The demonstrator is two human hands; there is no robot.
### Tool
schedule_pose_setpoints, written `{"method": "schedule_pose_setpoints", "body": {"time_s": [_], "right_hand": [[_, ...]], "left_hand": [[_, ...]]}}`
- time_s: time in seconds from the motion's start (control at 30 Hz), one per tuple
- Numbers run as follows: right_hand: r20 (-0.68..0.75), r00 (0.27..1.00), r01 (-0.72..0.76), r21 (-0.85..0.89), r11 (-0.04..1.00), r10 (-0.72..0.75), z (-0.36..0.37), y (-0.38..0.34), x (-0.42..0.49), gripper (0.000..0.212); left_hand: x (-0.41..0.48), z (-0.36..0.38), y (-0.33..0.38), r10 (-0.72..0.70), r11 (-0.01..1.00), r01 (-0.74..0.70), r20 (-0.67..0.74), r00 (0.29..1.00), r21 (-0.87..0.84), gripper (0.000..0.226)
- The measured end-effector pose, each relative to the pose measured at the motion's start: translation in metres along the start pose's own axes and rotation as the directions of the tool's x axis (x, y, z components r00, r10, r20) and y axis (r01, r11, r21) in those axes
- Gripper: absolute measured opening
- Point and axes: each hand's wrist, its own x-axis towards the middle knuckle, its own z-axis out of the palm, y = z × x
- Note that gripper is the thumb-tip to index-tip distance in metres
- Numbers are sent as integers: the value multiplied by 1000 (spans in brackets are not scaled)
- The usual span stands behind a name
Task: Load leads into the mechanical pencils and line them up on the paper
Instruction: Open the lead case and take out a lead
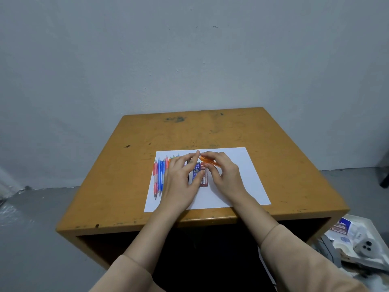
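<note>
- Closest in: beige sleeves, both forearms reaching over the near edge of the wooden desk.
- Right hand: fingers curled, pinching the orange mechanical pencil just above the sheet of paper.
- Pencil's long axis runs crosswise, with the far-left end free and the right end buried in the right fingers.
- Left hand: fingers long and a little spread, index fingertip at the pencil's free end. Whether it holds a lead is too small to tell.
- Key relation: the free end points straight at the left index, so the left hand is the nearer one to work that end. Probably the loading step.
- Directly under the hands: blue lead case and red lead case, side by side on the paper.
- Row of mechanical pencils lies lengthwise along the paper's left edge, partly hidden by the left hand. The orange one has not joined it yet.
</note>
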Motion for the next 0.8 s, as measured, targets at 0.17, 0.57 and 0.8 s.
{"method": "schedule_pose_setpoints", "body": {"time_s": [0.17, 0.57, 0.8], "right_hand": [[-97, 994, 39, -94, 995, -48, -2, -1, 6, 23], [-183, 963, -109, 409, 906, 198, -27, -73, 41, 30], [-64, 939, -213, 664, 717, 338, -24, -96, 31, 26]], "left_hand": [[0, -8, 0, -64, 997, 62, -41, 997, -46, 48], [4, -31, 15, -55, 994, 36, -182, 982, -101, 41], [-4, -27, 15, -83, 987, 59, -165, 983, -149, 46]]}}
